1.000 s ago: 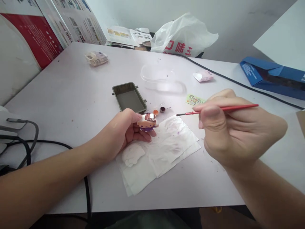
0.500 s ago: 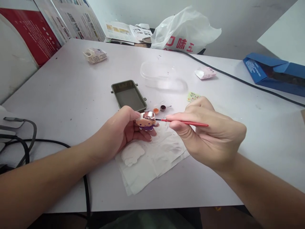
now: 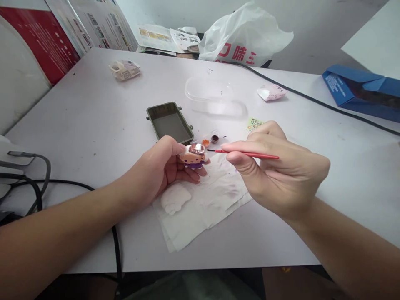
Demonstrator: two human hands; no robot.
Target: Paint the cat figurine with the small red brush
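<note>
My left hand grips a small figurine by its side, thumb on top. The figurine has an orange face, a purple body and a glossy brown patch on its head, with some white showing. Pinched in my right hand is a red paintbrush. Its dark tip points left, just apart from the figurine's right edge. Beyond the figurine stand two little paint pots, an orange one and a dark brown one. Beneath my hands lie white tissues, with a white plaster-like piece on them.
Behind my left hand sits an olive tray. Farther back are a clear plastic container, crumpled packets, a green sticker sheet and a plastic bag. A blue box and a black cable are at right.
The brush has drawn back slightly to the right, away from the figurine, as my right hand shifted right. My left hand keeps its hold on the figurine; the view has moved a little.
</note>
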